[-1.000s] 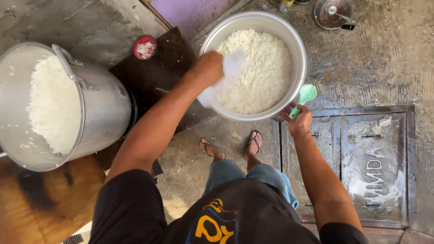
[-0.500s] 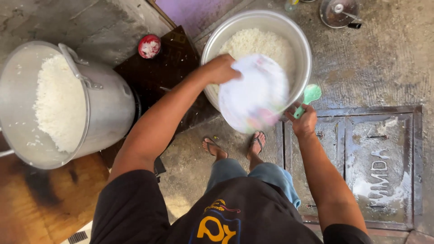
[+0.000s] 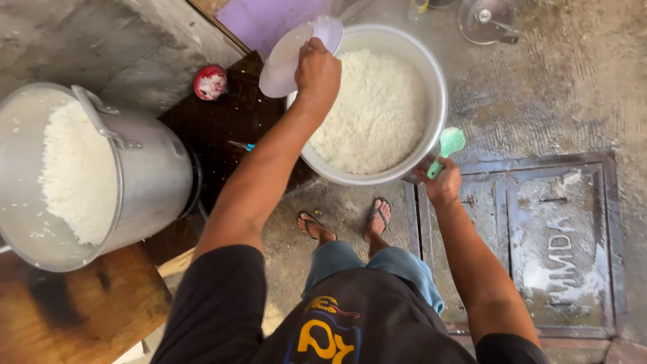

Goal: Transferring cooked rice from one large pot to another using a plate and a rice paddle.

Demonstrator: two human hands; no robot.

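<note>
Now that your left hand (image 3: 317,71) has swung the white plate (image 3: 291,50) off the rice to the big bowl's (image 3: 437,101) far-left rim, grip clamped, your right hand (image 3: 443,182) stays clenched on the green spoon (image 3: 446,146).

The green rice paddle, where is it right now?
In the head view the green rice paddle is in the right hand, just outside the right rim of the big metal basin of rice, above the person's feet.
</note>
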